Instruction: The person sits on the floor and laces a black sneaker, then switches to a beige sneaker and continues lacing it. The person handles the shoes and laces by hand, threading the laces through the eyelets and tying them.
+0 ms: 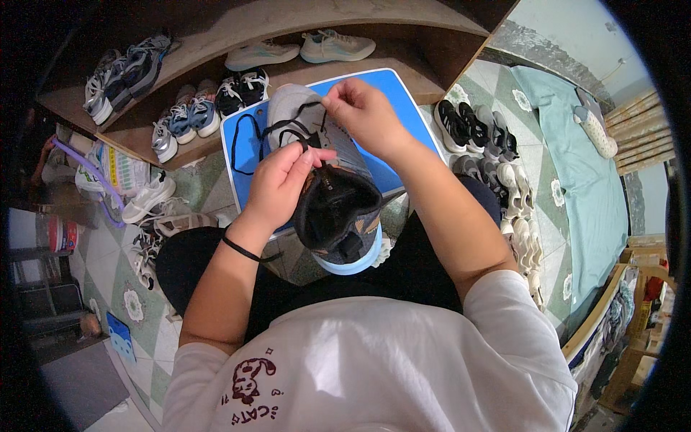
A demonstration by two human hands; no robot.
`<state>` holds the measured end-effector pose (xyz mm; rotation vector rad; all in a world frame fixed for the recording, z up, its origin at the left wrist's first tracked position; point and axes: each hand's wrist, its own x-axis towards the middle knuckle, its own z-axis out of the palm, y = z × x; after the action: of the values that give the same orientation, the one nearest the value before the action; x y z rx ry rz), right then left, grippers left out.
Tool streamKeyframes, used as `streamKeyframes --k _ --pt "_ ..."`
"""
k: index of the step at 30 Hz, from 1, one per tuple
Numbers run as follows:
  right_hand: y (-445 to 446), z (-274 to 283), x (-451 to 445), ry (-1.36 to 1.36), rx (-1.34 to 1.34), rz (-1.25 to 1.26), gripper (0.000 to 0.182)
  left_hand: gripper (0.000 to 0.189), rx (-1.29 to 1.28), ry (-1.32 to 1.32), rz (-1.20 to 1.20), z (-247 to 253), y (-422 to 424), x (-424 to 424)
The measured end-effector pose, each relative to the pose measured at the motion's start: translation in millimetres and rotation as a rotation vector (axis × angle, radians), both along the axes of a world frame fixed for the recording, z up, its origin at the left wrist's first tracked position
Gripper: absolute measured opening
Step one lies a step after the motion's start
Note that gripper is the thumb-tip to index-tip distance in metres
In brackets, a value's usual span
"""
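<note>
A grey sneaker with a black collar and a light blue heel sole lies over a blue board with a white rim, its toe pointing away from me. My left hand is at the near end of the lacing, thumb and forefinger closed on a black shoelace. Above the tongue, my right hand pinches another stretch of the black shoelace between thumb and fingertips. A loose loop of lace lies on the board left of the shoe.
Sneakers stand in a wooden shelf beyond the board. More pairs of shoes line the tiled floor at the right, beside a green cloth. White sneakers, a purple hoop and bags are on the left.
</note>
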<state>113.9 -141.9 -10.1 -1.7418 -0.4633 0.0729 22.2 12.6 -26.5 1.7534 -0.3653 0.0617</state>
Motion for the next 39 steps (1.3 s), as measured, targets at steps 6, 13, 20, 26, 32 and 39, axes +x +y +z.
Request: streamKeyframes --k 6,13,20,26,32,39 --pt "-5.8 3.8 -6.6 -0.361 -0.491 0.066 0.024 0.024 -0.057 0.002 0.013 -2.6 0.0 0.2" --pt "-13.2 15.1 -2.6 0.181 0.111 0.075 0.020 0.024 -0.028 0.048 -0.001 6.9 -1.0 -1.7" --pt "-10.1 -4.5 -7.4 -0.451 -0.437 0.074 0.018 0.025 0.013 0.017 0.014 9.3 0.7 -3.0" --pt "-12.3 9.6 -6.3 0.178 0.178 0.057 0.016 0.025 -0.051 0.058 -0.064 4.1 1.7 0.4" --pt "-7.9 -1.0 -8.5 -0.183 -0.297 0.106 0.026 0.023 -0.107 0.056 -0.020 1.1 1.1 -0.1" --pt "-7.9 -1.5 -3.4 0.072 0.178 0.024 0.023 0.026 -0.063 0.050 -0.065 3.4 2.0 0.5"
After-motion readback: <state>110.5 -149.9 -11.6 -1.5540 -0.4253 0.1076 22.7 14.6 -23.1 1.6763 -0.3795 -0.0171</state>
